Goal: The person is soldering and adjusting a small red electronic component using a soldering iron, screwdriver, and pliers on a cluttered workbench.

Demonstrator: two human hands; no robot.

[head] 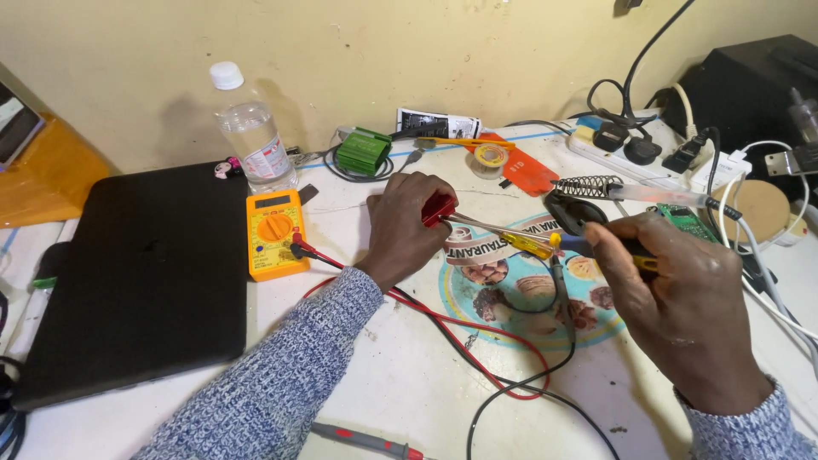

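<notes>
- Your left hand (400, 223) is closed around a small red block (437, 207), pinning it near the middle of the white table (400, 383).
- Your right hand (682, 298) is clamped on the yellow-handled screwdriver (511, 237); its metal shaft reaches left and its tip touches the red block.
- The two hands sit apart, joined only by the tool.
- Under the shaft lies a round printed sticker (520, 298), crossed by red and black test leads (460, 341).
- Those leads run back to the yellow multimeter (274, 232), just left of your left wrist.
- A closed black laptop (136, 273) fills the table's left side; a clear water bottle (251, 132) stands behind the meter.
- Behind the block: a green component (362, 151), a solder reel (490, 158) and an orange card (524, 175).
- Just beyond your right hand a soldering iron rests in its coil stand (596, 187), beside a green circuit board (686, 221).
- A loaded power strip (648, 158) and trailing cables crowd the right edge.
- A red-tipped probe (362, 440) lies near your left sleeve.
</notes>
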